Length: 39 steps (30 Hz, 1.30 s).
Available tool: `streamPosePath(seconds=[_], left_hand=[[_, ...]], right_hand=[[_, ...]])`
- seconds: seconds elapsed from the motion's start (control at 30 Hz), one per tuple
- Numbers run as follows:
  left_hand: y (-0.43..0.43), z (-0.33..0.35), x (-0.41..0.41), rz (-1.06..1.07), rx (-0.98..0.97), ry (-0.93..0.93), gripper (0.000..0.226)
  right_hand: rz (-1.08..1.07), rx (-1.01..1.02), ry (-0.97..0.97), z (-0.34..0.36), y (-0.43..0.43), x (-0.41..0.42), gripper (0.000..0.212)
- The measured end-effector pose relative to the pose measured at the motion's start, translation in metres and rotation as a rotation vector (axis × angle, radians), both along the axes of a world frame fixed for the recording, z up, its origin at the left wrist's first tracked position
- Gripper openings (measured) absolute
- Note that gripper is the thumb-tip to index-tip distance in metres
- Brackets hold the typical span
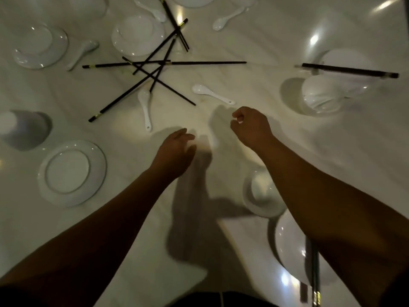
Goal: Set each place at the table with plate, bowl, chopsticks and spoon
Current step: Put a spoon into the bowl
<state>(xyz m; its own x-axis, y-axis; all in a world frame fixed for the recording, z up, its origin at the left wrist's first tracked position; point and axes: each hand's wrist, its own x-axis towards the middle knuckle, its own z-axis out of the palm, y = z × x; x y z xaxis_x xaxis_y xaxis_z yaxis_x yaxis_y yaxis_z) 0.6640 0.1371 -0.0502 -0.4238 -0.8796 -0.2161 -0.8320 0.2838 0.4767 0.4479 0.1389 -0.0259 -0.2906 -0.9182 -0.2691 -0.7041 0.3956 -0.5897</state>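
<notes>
Barely begun, I judge: most chopsticks lie heaped crosswise on the desk, with spoons loose beside them and plates and bowls scattered. The left hand hovers with relaxed, empty fingers; the right hand has its fingers curled, holding nothing.

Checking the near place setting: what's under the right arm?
A bowl and a plate plus chopsticks, all partly covered. What else the arm hides cannot be seen.

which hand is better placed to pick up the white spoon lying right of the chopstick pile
Right. The right hand hovers just short of the handle of that spoon; the left hand is farther back.
</notes>
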Motion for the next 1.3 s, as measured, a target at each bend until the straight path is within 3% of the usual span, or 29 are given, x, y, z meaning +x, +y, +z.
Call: streamPosePath(seconds=[0.1,0.2,0.43,0.57,0.67,0.8,0.93,1.07,1.13,1.3], left_hand=[[-0.014,-0.025,0.005,-0.068,0.065,-0.147,0.054],[-0.004,-0.034,0.005,-0.068,0.022,-0.153,0.057],[0.006,-0.044,0.015,-0.083,0.026,-0.078,0.056],[0.004,-0.046,0.018,-0.081,0.027,-0.050,0.056],[0.004,-0.039,0.015,-0.068,0.048,-0.051,0.058],[0.009,-0.033,0.011,-0.056,0.123,-0.074,0.063],[0.033,-0.034,0.006,-0.001,0.125,-0.076,0.066],[0.072,-0.030,-0.002,-0.062,0.091,-0.095,0.070],[0.092,-0.028,-0.006,-0.110,0.093,-0.124,0.072],[0.137,-0.021,-0.021,-0.144,0.144,-0.180,0.069]], right_hand=[[0.000,0.048,0.143,-0.020,-0.040,0.007,0.044],[0.063,0.058,0.314,-0.032,-0.064,0.010,0.051],[0.128,0.016,0.483,-0.049,-0.088,0.025,0.033],[0.168,0.075,0.440,-0.043,-0.083,0.022,0.024],[-0.002,0.114,0.232,-0.027,-0.067,0.015,0.022],[-0.387,0.061,-0.473,0.016,-0.017,0.013,0.018],[-0.517,0.009,-0.796,0.056,0.061,0.004,0.023],[-0.539,0.031,-0.860,0.060,0.139,-0.010,0.007],[-0.529,0.103,-0.874,0.058,0.170,-0.011,0.013],[-0.434,0.271,-0.742,0.050,0.212,0.002,0.011]])
